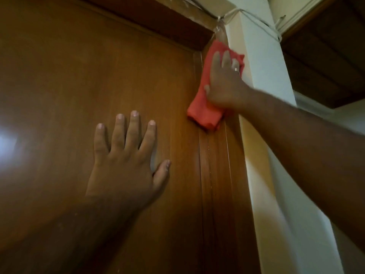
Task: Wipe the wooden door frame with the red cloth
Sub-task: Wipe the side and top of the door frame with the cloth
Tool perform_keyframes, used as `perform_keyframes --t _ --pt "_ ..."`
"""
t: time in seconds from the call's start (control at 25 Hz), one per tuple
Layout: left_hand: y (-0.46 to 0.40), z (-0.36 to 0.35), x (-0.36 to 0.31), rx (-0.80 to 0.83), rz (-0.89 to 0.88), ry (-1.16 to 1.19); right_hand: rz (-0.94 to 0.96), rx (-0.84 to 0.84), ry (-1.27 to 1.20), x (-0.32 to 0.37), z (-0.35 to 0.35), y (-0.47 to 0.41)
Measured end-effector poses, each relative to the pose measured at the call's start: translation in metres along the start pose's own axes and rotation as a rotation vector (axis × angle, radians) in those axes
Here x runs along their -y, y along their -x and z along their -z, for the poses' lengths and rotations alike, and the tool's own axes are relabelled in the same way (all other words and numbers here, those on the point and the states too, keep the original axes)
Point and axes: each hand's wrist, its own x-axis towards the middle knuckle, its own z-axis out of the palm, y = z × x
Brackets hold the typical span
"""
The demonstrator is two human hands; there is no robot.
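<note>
Nearest the camera, the left hand point(126, 163) lies flat with fingers spread on the brown door point(79, 86), bracing. At about one o'clock from it, the right hand point(223, 82) presses the folded red cloth point(201, 107) against the wooden door frame point(219, 175), palm flat, thumb tucked at the cloth's edge, just below the top corner. Judging by that height, wiping is under way near the top; the upright stretch below looks left to do.
</note>
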Motion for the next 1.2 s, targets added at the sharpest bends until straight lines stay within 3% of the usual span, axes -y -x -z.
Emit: perform_keyframes --t 0.16,0.4,0.52,0.6,0.92,1.04,1.12,1.2 --pt "0.0 0.003 0.0 0.02 0.01 0.0 0.012 0.006 -0.051 0.002 0.007 -0.021" --pt "0.002 0.01 -0.001 0.074 0.006 0.017 0.124 -0.041 -0.013 -0.008 -0.033 0.17" --pt "0.0 0.012 -0.001 0.082 0.001 0.028 0.154 -0.009 0.086 -0.011 -0.038 0.198" --pt "-0.011 0.011 0.008 0.073 -0.039 0.006 0.169 -0.012 0.166 -0.012 -0.029 0.166" --pt "-0.106 0.027 0.121 -0.018 0.023 -0.192 -0.042 -0.016 -0.013 -0.002 0.02 -0.071" --pt "-0.102 0.025 0.111 -0.02 -0.042 -0.17 -0.108 -0.102 -0.143 -0.009 0.025 -0.101" --pt "-0.103 0.02 0.151 -0.045 -0.007 -0.145 -0.142 -0.286 -0.162 0.031 0.007 -0.106" --pt "-0.11 0.021 0.141 -0.03 -0.022 -0.142 -0.102 -0.362 -0.202 0.039 0.017 -0.101"
